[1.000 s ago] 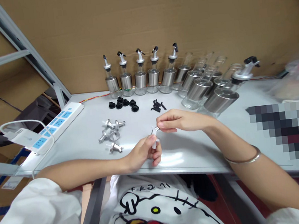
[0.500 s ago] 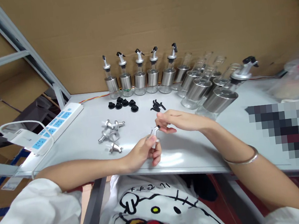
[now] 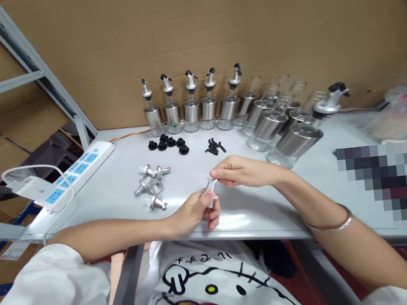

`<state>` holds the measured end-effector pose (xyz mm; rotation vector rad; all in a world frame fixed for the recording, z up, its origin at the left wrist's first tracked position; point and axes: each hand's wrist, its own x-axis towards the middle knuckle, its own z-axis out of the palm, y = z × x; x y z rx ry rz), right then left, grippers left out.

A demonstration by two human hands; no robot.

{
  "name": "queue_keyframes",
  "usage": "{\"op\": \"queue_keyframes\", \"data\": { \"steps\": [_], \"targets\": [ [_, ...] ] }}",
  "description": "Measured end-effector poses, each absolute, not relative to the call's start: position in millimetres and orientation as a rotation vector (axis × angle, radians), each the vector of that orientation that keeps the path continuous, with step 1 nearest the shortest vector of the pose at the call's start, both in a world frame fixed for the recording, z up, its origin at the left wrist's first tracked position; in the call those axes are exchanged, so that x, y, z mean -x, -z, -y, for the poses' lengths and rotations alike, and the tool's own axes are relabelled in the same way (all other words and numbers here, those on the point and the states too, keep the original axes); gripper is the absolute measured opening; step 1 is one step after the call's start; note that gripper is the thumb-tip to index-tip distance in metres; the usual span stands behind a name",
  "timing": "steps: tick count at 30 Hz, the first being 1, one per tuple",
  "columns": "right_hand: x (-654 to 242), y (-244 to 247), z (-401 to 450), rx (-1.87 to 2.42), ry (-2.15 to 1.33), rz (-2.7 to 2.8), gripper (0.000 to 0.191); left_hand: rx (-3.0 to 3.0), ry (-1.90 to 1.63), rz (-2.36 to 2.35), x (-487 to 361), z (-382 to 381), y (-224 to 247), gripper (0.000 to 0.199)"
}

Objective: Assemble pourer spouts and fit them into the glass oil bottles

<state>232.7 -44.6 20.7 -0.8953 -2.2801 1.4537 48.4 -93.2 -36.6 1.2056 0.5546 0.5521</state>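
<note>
My left hand (image 3: 198, 211) is closed around a silver pour spout (image 3: 211, 186), held upright just above the near part of the table. My right hand (image 3: 240, 170) pinches the upper tip of that spout between thumb and fingers, and the fingers hide the tip. To the left lie several loose silver pour spouts (image 3: 155, 185). Behind them sits a group of black rubber stoppers (image 3: 171, 142). Several small black flip caps (image 3: 214, 146) lie beyond my right hand.
A row of glass bottles with steel sleeves and fitted spouts (image 3: 192, 110) stands at the back. More bottles without spouts (image 3: 268, 124) and one fitted bottle (image 3: 298, 140) stand at right. A power strip (image 3: 78, 170) lies at left, a plastic bag (image 3: 398, 107) at far right.
My right hand's fingers have closed onto the spout tip, where a black piece showed before. My left hand keeps its hold on the spout, almost in place.
</note>
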Motion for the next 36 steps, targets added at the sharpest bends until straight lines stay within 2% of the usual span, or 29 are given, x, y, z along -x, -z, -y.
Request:
{"op": "queue_keyframes", "data": {
  "steps": [6,11,21,27,30,33,36],
  "targets": [
    [-234,-16,44,0.846,-1.53,2.257,0.064,-1.214,-0.565,-0.558,-49,93,36,0.064],
    [-231,-16,45,0.804,-1.58,2.41,0.054,-1.237,-0.548,-0.564,-51,93,36,0.062],
    [-235,-15,43,0.612,-1.601,2.309,0.058,-1.493,-0.253,-0.53,-46,85,10,0.071],
    [-231,-21,47,0.649,-1.597,2.278,0.047,-1.687,-0.128,-0.527,-41,75,-5,0.061],
    [-228,-25,50,0.706,-1.494,2.182,0.049,-1.86,-0.09,-0.528,-33,61,-19,0.058],
    [-227,-24,49,0.789,-1.335,1.927,0.054,-2.042,-0.1,-0.558,-22,35,-34,0.043],
    [-230,-21,44,0.866,-1.211,1.714,0.055,-2.426,-0.33,-0.815,-10,2,-35,0.023]
  ]
}}
